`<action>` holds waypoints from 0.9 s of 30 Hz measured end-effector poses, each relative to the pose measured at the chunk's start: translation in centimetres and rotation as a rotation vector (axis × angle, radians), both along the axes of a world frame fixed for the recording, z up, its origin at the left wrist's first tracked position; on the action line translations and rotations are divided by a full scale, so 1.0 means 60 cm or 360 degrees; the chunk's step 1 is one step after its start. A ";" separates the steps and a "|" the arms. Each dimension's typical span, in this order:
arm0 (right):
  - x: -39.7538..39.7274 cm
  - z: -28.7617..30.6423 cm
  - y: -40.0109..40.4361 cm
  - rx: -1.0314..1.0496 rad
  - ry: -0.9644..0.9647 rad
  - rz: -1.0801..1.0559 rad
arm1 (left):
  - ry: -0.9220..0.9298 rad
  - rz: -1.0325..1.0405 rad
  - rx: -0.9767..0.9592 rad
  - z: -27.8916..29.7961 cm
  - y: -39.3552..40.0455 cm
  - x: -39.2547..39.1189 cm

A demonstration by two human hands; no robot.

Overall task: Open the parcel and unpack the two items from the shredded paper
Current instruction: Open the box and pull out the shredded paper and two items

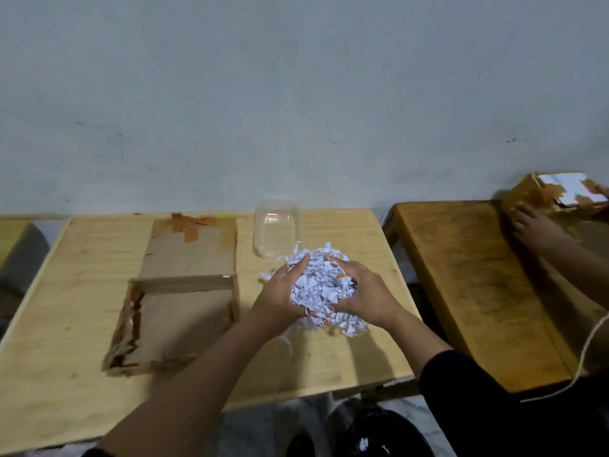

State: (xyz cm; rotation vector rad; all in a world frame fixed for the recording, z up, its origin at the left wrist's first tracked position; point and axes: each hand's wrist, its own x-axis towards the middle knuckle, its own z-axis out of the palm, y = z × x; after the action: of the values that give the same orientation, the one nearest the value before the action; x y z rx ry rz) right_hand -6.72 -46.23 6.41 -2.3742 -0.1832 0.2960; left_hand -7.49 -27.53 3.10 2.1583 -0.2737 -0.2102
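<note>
A heap of white shredded paper (321, 285) is cupped between my left hand (280, 291) and my right hand (362, 295), held just above the light wooden table (66, 291). A few shreds hang below my palms. The opened cardboard parcel (178, 308) lies to the left of my hands, its flap (194, 249) folded back with brown tape on it; the inside looks bare. A clear plastic container (276, 232) lies on the table just behind the paper. Whatever sits inside the paper heap is hidden.
A darker wooden table (468, 285) stands to the right across a narrow gap. Another person's hand (534, 225) rests there against a taped cardboard box (540, 192). A string (590, 341) trails over that table's near right side. A wall rises directly behind both tables.
</note>
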 end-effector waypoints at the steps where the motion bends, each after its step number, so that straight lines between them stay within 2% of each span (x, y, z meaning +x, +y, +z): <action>1: 0.003 -0.024 -0.014 0.0004 0.0032 0.0019 | 0.0020 0.0000 0.0026 -0.019 -0.015 -0.001; 4: 0.011 -0.087 -0.039 0.0036 0.0122 0.0056 | 0.0126 0.0030 0.0113 -0.065 -0.040 -0.008; 9: 0.022 -0.156 -0.039 -0.0064 0.0103 0.0270 | 0.0118 0.0122 0.0359 -0.099 -0.044 -0.019; 12: 0.025 -0.165 -0.044 -0.0101 0.0181 0.0346 | 0.0191 0.0109 0.0474 -0.091 -0.039 -0.024; 15: 0.030 -0.144 -0.058 -0.0227 0.0213 0.0464 | 0.0207 0.0124 0.0456 -0.075 -0.028 -0.027; 17: 0.031 -0.121 -0.068 -0.0295 0.0057 0.0541 | 0.0094 0.0134 0.0464 -0.065 -0.021 -0.030; 19: 0.028 -0.105 -0.075 -0.0317 -0.0235 0.0543 | -0.0093 0.0168 0.0455 -0.061 -0.019 -0.034; 22: 0.015 -0.096 -0.072 -0.0162 -0.0583 0.0461 | -0.0288 0.0160 0.0390 -0.058 -0.039 -0.042; 27: -0.002 -0.120 -0.035 -0.0229 -0.0614 0.0621 | -0.0403 -0.0019 0.0455 -0.082 -0.068 -0.038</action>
State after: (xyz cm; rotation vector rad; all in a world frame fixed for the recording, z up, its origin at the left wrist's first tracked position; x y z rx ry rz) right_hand -6.86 -48.31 -0.82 -2.5064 -0.8367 0.0262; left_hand -9.75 -31.59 -1.81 2.4700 -0.4223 0.0210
